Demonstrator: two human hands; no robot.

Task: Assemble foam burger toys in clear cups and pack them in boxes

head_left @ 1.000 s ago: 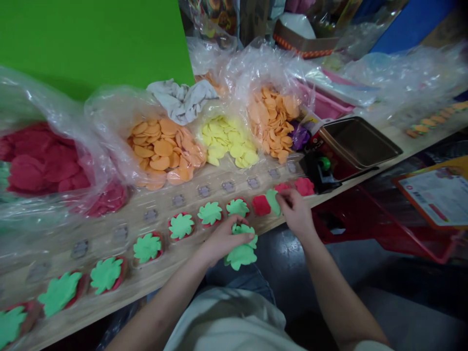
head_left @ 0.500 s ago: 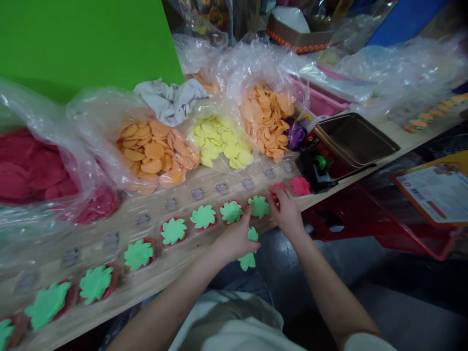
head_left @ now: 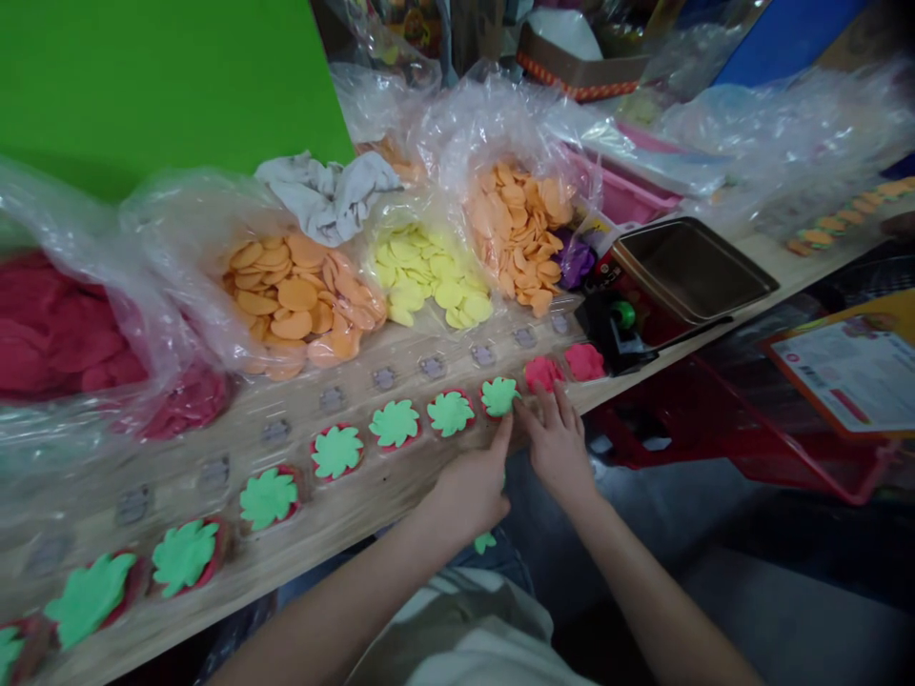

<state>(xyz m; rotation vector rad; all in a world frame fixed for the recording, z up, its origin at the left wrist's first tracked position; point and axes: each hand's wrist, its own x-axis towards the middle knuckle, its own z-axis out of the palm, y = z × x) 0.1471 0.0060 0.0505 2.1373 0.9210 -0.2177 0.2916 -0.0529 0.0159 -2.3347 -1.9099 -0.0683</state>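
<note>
A row of clear plastic cups with red pieces and green leaf-shaped foam pieces (head_left: 395, 423) runs along the table's front edge. My left hand (head_left: 472, 486) stretches its index finger to the lower edge of the last green piece (head_left: 498, 395) on the right. The other fingers are curled, with a bit of green foam (head_left: 484, 543) showing below them; most of what they hold is hidden. My right hand (head_left: 561, 457) has its fingers extended, fingertips at the right edge of that same piece and just below a red foam piece (head_left: 543, 372). Another red piece (head_left: 584, 361) lies farther right.
Behind the row stand plastic bags of orange discs (head_left: 296, 295), yellow discs (head_left: 429, 272) and dark red pieces (head_left: 64, 329). A brown metal tin (head_left: 693, 267) and a black device (head_left: 611, 333) are at the right. A red basket (head_left: 772, 438) is beyond the table edge.
My left hand has moved slightly, its index finger now at the last green piece. My right hand has come down and left from the red piece to that green piece, which sits flatter on its cup.
</note>
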